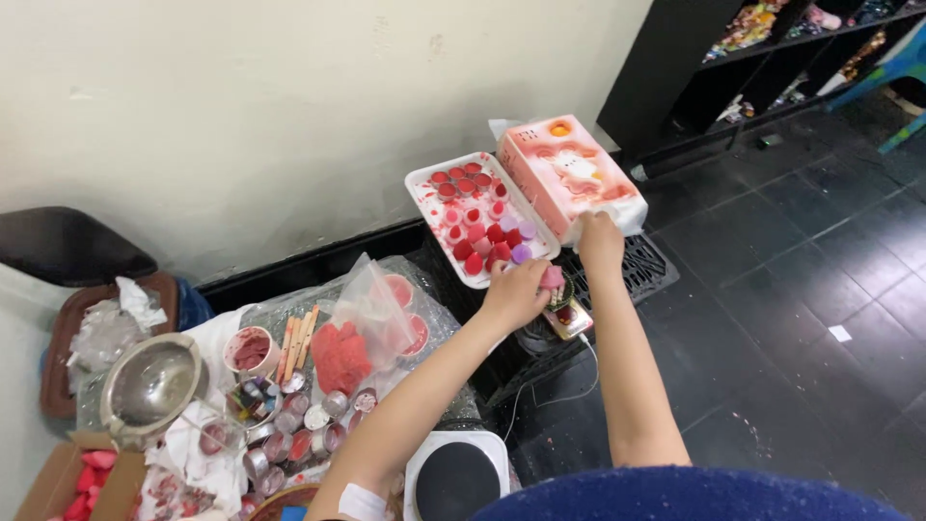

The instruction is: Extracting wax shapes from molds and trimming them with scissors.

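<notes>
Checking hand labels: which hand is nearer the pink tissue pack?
Right. The right hand touches the lower end of the pink tissue pack. The left hand is lower and to the left, at the near edge of the white tray, holding a small pink piece.

A single head-worn camera is looking steeply down and forward over the wearer's own outstretched arms, facing a pale wall (289, 106) and dark tiled floor (772, 318). It is sitting close above a cluttered low work surface, taking in a white tray (422, 185) at arm's reach and black shelving (675, 77) at the upper right edge.
</notes>
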